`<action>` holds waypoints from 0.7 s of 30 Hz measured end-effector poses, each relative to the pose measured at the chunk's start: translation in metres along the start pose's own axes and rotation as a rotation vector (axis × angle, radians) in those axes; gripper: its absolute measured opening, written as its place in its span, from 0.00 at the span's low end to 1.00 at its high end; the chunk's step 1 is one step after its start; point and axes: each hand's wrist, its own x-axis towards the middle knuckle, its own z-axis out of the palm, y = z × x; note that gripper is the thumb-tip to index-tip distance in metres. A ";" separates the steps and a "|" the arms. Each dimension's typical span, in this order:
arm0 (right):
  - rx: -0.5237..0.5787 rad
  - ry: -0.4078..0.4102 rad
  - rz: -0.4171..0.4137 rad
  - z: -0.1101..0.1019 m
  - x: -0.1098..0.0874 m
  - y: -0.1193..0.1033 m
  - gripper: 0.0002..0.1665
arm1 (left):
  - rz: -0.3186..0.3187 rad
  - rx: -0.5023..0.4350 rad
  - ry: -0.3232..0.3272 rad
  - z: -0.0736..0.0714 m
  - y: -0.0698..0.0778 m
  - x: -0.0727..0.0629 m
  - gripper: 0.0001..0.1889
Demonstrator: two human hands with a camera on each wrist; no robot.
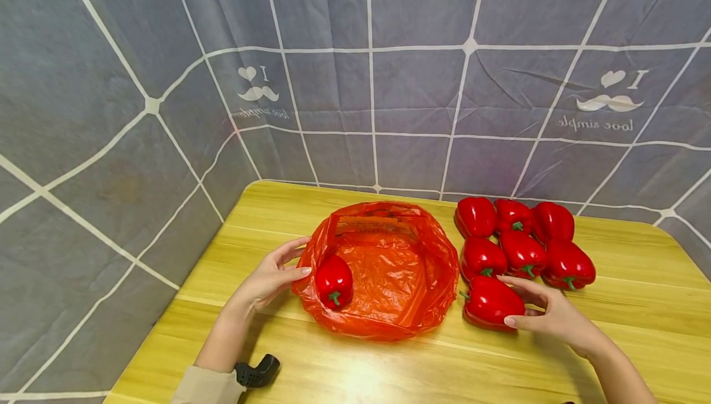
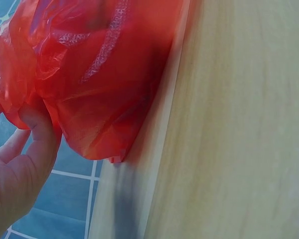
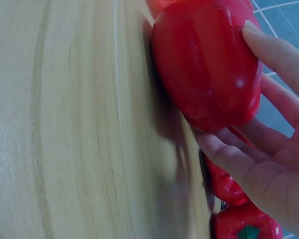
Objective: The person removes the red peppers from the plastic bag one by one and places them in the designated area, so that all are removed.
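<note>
A red plastic bag lies spread with its mouth upward on the table, one red bell pepper inside at its left. My left hand holds the bag's left rim; in the left wrist view the hand has its fingertips partly hidden by the red plastic. To the right of the bag, my right hand grips another red bell pepper around its bottom end, stem pointing left. The right wrist view shows thumb and fingers on either side of this pepper; whether it touches the table I cannot tell.
Several more red bell peppers stand close together in two rows behind my right hand. A black curved object is beside my left sleeve. The wooden table ends at a grey checked curtain behind and left.
</note>
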 end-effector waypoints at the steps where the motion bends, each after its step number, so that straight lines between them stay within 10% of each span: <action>1: 0.002 -0.002 -0.001 0.000 0.000 0.000 0.34 | 0.000 -0.001 -0.001 0.000 0.000 0.000 0.36; 21: -0.015 -0.010 0.009 -0.007 0.000 -0.003 0.33 | -0.001 -0.004 -0.004 0.000 -0.002 0.001 0.37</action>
